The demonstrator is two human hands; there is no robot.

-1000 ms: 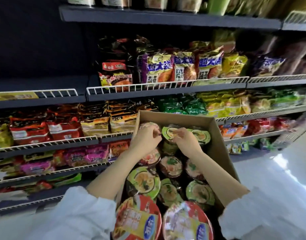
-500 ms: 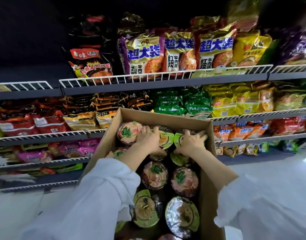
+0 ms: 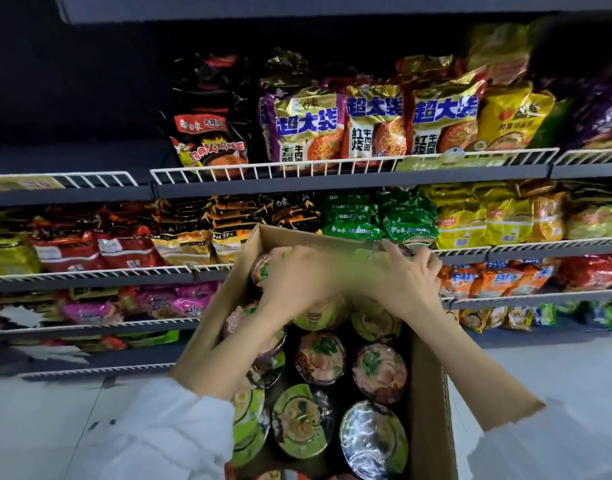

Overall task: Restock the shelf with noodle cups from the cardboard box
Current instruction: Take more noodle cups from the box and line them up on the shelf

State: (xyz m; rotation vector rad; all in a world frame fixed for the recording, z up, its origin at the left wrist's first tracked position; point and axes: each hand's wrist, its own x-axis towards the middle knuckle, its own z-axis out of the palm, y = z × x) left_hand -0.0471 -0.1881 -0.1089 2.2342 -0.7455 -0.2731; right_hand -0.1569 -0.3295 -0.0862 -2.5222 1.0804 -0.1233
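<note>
nearest to the camera are two white sleeves [image 3: 152,434], soft cloth, and between them the open cardboard box [image 3: 429,393], which is matte brown with stiff flat walls. inside it the noodle cups [image 3: 320,358] stand close together, touching one another. they are round, with glossy film lids in green, pink and silver that catch the light.

further in, at the far end of the box, both hands are down among the cups. the left hand [image 3: 297,282] is curled over a green cup [image 3: 318,315] and seems to grip it from above. the right hand [image 3: 406,278] is curled round the rim of another cup at the far right corner. this part is blurred, so how firm each grip is i cannot tell. the hands are near each other but not touching.

the risk i see is this: the film is smooth and the cups are packed tight, so a cup lifted by the lid edge may slip, or pull its neighbour up and tip it. a lifted cup may also catch the far box wall or the white wire rail [image 3: 90,273] just beyond.

behind the box, the shelf [image 3: 332,185] carries crinkled foil noodle bags [image 3: 308,129] in rows. on the left side of this shelf there is a dark gap.
</note>
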